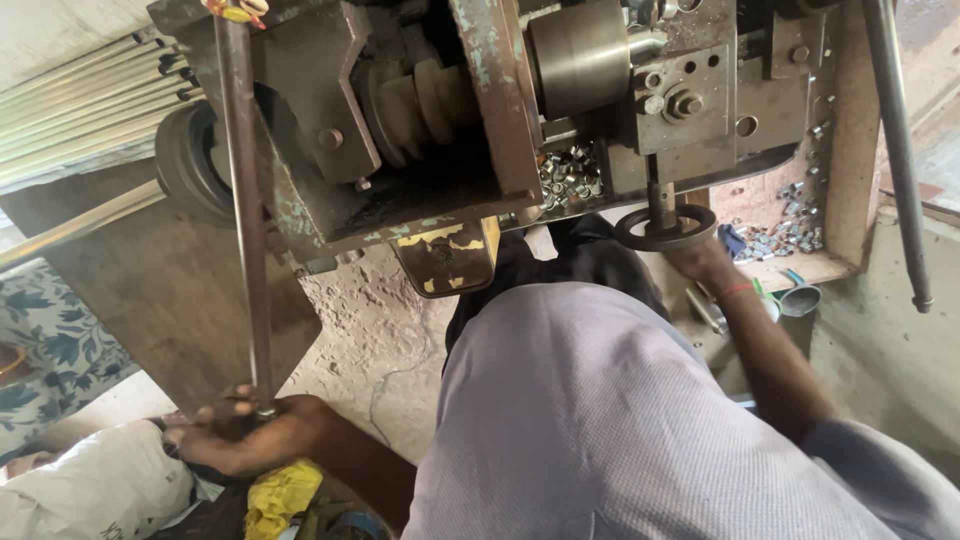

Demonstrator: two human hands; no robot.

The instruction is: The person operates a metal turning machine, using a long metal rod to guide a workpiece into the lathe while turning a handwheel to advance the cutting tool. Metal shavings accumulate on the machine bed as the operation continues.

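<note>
Two hands: both yours, both busy, one low left, one up at the machine.
Shirt: your grey-lilac shirt (620, 420) fills the near foreground.
Left hand: left hand (250, 435) wrapped shut around the lower end of the long metal lever rod (250, 230), fingers curled over it.
Lever rod: runs nearly straight up from your fist to the machine's top left corner.
Near clutter: yellow cloth (280, 495) just under that hand, white sack (100, 490) beside it at the bottom left.
Right hand: right hand (705, 262) reaches forward, fingers closed on the near rim of the small dark handwheel (665, 228); red thread band (735, 291) on the wrist.
Handwheel: sits on a short vertical shaft under the machine's right half.
Floor: rough concrete floor (380, 330) between your arms; small metal funnel-shaped cup (800, 298) lies right of your wrist.
Machine: heavy grimy steel machine (480, 120) with grooved pulley (425, 100), smooth steel drum (580, 55), worn yellow plate (445, 255) hanging below.
Tray: wooden tray (850, 150) behind the wheel, holding loose small metal nuts (790, 225).
Far left: stack of pale metal tubes (80, 110).
</note>
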